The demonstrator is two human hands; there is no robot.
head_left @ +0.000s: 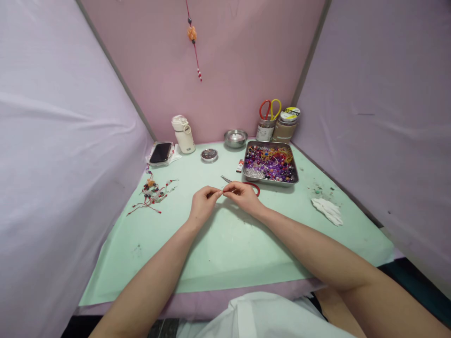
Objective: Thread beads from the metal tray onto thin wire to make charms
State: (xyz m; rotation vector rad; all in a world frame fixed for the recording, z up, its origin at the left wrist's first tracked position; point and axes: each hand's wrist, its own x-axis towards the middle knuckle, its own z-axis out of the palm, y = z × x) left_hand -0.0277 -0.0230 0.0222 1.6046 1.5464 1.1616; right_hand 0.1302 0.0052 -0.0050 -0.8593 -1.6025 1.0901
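Note:
Over the middle of the table, my left hand point(205, 202) and my right hand point(243, 195) meet fingertip to fingertip. Both are closed in a pinch, and whatever lies between the fingers is too small to make out. A pair of red-handled scissors point(256, 188) lies under and behind my right hand, its blades pointing left. Just beyond it, to the right, is a metal tray point(269, 182) of purple, red and clear beads point(260, 162) with a tangle of golden cord point(280, 155). To the left lies a bunch of beaded strings point(153, 192) with red cord ends.
Along the back stand a phone point(161, 153), a white bottle point(183, 135), a round clear case point(209, 155), a steel bowl point(236, 138), a jar with scissors point(265, 130) and a brown jar point(283, 131). A small red-and-white packet point(240, 165) and a white glove point(327, 211) lie nearby. A beaded string point(192, 34) hangs at the back wall.

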